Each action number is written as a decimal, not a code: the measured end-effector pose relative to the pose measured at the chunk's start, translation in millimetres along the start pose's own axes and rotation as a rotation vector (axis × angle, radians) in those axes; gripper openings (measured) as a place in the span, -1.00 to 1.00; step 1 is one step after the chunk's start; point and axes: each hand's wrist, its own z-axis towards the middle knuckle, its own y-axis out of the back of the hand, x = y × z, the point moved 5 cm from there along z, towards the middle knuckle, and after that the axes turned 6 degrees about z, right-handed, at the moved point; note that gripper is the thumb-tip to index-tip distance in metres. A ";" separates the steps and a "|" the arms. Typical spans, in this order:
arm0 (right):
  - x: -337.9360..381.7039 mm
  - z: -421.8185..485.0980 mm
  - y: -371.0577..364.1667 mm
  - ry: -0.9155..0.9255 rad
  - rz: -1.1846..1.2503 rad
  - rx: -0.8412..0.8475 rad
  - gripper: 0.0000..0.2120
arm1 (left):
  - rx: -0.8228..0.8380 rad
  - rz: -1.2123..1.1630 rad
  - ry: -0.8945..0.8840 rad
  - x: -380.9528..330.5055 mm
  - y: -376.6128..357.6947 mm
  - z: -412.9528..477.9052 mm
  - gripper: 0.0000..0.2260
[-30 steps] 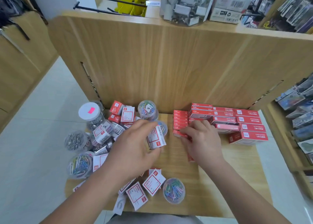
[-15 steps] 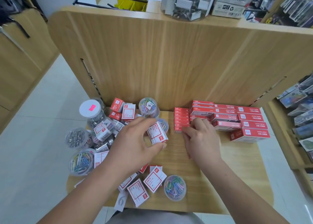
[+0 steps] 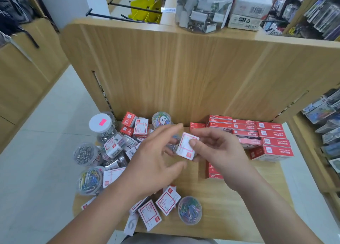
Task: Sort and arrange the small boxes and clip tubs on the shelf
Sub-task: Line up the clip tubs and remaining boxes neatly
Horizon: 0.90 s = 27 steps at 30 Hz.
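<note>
My right hand (image 3: 220, 151) pinches a small white box with a red frame (image 3: 184, 149) above the middle of the wooden shelf (image 3: 230, 212), thumb on its top face. My left hand (image 3: 156, 157) hovers at the box's left side with fingers spread and relaxed. Red boxes (image 3: 272, 142) lie stacked in rows at the back right, with two more (image 3: 213, 172) below my right wrist. Loose white boxes (image 3: 167, 200) lie at the front. Clear clip tubs stand at the front (image 3: 189, 209), left (image 3: 90, 181) and back (image 3: 161, 120).
A tall jar with a white lid (image 3: 100, 124) stands at the back left among jumbled red and white boxes. A wooden back panel (image 3: 184, 74) rises behind the shelf. Above it sit a jar of binder clips (image 3: 202, 9) and a carton (image 3: 250, 9). Product racks (image 3: 327, 118) flank the right.
The white box passed from my left hand to my right hand. My right hand left the red stack and came to the middle; my left fingers spread open.
</note>
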 end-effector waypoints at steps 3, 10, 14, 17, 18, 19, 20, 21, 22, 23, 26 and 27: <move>-3.8 0.8 0.5 -0.035 0.160 -0.005 -0.73 | -0.048 -0.062 0.136 8.5 2.9 2.7 -0.59; 18.5 17.0 -3.6 0.298 -0.565 0.141 -0.62 | 0.047 0.001 0.127 14.3 13.6 28.5 -0.73; 33.8 37.6 -4.4 0.429 -0.757 0.121 -0.74 | 0.011 -0.026 0.144 18.1 9.9 51.3 -0.72; 28.4 62.4 8.1 0.257 -0.731 -0.008 -0.78 | -0.099 0.014 0.188 24.7 22.4 53.8 -0.70; 23.9 69.2 10.4 0.225 -0.754 -0.042 -0.80 | -0.131 0.094 0.166 26.5 29.5 50.9 -0.72; 18.7 75.5 10.4 0.207 -0.788 -0.063 -0.81 | -0.147 0.170 0.132 28.3 35.4 46.8 -0.74; 13.7 81.5 8.1 0.201 -0.819 -0.075 -0.81 | -0.152 0.232 0.099 30.2 40.2 42.3 -0.75; 9.1 86.4 4.1 0.199 -0.846 -0.078 -0.82 | -0.148 0.276 0.077 32.7 43.4 38.2 -0.76; 4.4 90.5 -0.2 0.203 -0.871 -0.075 -0.81 | -0.141 0.316 0.064 35.5 44.9 34.2 -0.76; 0.4 93.7 -3.9 0.216 -0.900 -0.072 -0.79 | -0.131 0.360 0.052 37.1 45.0 31.1 -0.76; -9.3 95.9 -11.2 0.334 -0.991 -0.088 -0.78 | -0.087 0.475 -0.011 34.5 39.6 25.1 -0.78; -13.0 94.7 -13.1 0.393 -1.008 -0.088 -0.80 | -0.081 0.483 -0.024 33.5 38.4 23.8 -0.78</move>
